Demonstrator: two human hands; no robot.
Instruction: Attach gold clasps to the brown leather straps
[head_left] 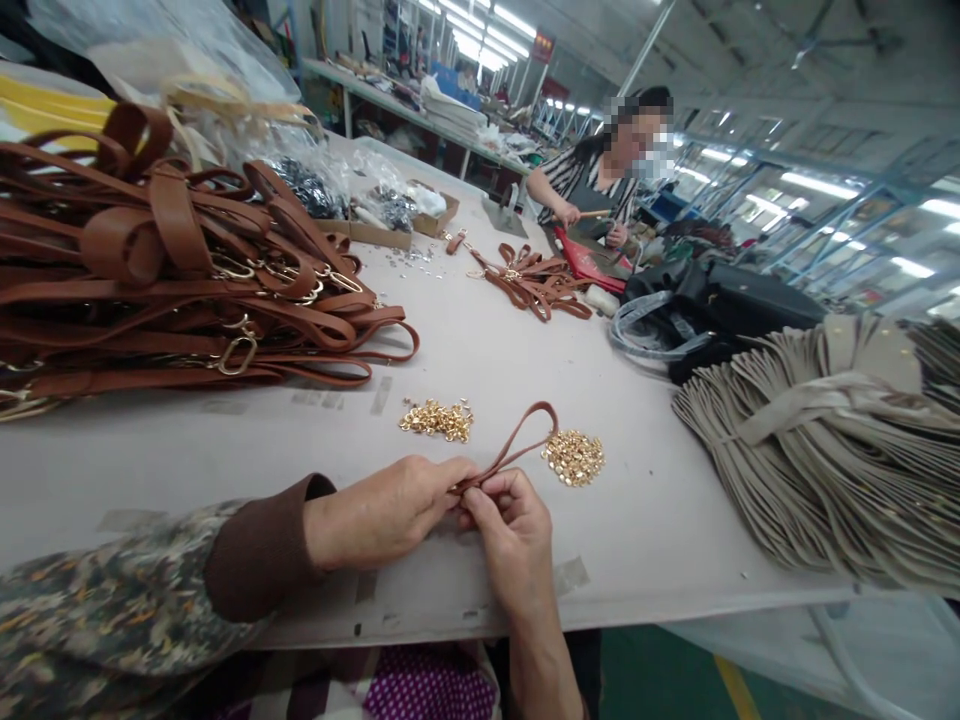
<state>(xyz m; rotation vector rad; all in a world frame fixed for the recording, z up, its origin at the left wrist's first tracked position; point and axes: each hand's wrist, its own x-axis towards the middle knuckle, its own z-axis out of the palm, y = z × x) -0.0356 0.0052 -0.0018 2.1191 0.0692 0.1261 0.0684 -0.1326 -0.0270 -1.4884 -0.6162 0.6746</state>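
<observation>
My left hand [386, 510] and my right hand [510, 530] meet near the table's front edge. Together they pinch the ends of a short brown leather strap [517, 440], which loops away from me onto the table. Just past the loop lies a small heap of gold rivets [574, 457]. A second heap of gold rivets [437, 418] sits a little to the left of it.
A big pile of brown straps with gold rings [172, 270] fills the left of the grey table [480, 340]. Beige strips [825, 440] are stacked at the right, with black bags [720, 305] behind. Another person [600, 180] works at the far end beside more brown straps [532, 280].
</observation>
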